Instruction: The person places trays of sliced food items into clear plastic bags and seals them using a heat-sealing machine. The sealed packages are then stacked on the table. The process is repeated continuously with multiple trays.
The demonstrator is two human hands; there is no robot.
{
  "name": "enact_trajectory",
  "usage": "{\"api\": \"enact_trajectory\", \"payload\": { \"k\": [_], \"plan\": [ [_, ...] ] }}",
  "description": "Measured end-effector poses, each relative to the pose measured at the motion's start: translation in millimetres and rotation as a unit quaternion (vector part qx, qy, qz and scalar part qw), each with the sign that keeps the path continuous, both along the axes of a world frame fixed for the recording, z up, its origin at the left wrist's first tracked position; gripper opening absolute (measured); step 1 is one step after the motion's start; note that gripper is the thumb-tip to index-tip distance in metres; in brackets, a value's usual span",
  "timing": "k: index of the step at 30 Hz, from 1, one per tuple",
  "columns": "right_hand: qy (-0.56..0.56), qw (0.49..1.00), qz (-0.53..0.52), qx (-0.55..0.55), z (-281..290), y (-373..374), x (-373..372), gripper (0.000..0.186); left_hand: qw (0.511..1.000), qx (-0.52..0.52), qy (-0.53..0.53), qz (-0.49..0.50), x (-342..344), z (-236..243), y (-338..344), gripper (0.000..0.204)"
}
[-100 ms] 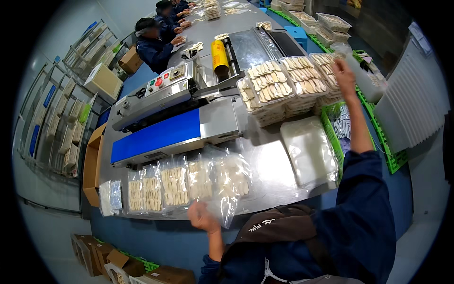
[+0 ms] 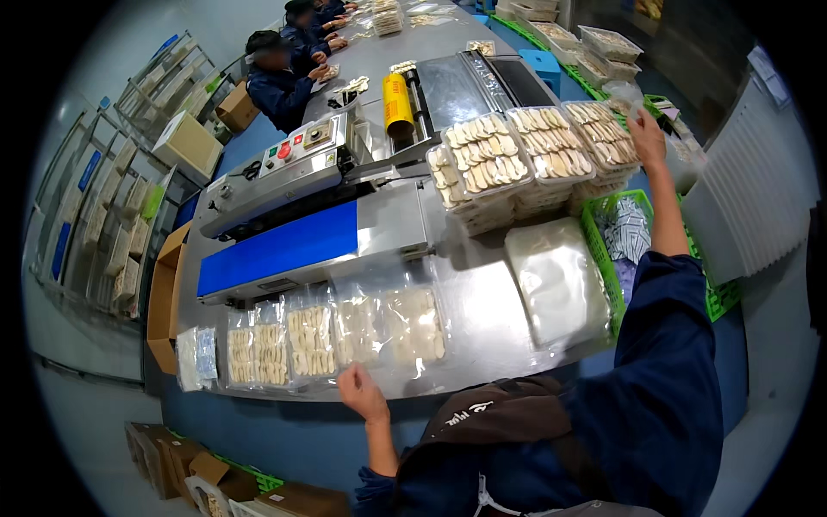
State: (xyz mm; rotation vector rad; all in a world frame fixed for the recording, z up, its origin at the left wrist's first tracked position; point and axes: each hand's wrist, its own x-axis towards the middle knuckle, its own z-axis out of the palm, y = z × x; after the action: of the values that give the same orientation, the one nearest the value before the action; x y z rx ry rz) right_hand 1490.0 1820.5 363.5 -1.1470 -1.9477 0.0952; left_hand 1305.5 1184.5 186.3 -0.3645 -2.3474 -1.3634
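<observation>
My left hand (image 2: 363, 393), fingers curled in, hangs at the lower edge of a row of clear plastic bags at the table's front. The nearest bag (image 2: 355, 334) and the bag right of it (image 2: 413, 326) hold pale slices, blurred by glossy film. My right hand (image 2: 648, 140) reaches far out to the right, its fingers bent in beside the outer edge of a clear tray (image 2: 603, 133) of pale, mushroom-like slices. What either hand holds, if anything, cannot be made out. Two more stacks of filled trays (image 2: 487, 153) stand left of that tray.
A pile of flat clear bags (image 2: 558, 280) lies beside a green basket (image 2: 613, 207) of small printed packets. Behind the bag row stands a machine with a blue belt (image 2: 284, 250). A cardboard box (image 2: 164, 302) stands left of the table. Co-workers (image 2: 280, 82) sit at the far left side.
The rightmost bag's loose film, raised near my left hand before, now lies flatter. My right hand has shifted slightly right, from over the right-hand tray to its outer edge.
</observation>
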Motion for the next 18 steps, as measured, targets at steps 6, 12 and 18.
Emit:
{"api": "enact_trajectory", "payload": {
  "k": [6,12,18],
  "plan": [
    [-0.068,0.984,0.037,-0.158,-36.9,103.9,8.6,0.045,0.959,0.133,-0.249,-0.02,9.3,-17.7,8.2,0.018],
    [0.031,0.917,0.181,-0.355,21.8,52.1,-5.7,0.022,0.954,0.161,-0.246,-0.054,10.2,-7.7,7.5,0.022],
    [0.21,0.877,0.351,-0.253,103.8,-58.9,12.8,0.021,0.992,-0.049,-0.061,0.099,1.9,39.8,20.3,0.019]
  ]
}}
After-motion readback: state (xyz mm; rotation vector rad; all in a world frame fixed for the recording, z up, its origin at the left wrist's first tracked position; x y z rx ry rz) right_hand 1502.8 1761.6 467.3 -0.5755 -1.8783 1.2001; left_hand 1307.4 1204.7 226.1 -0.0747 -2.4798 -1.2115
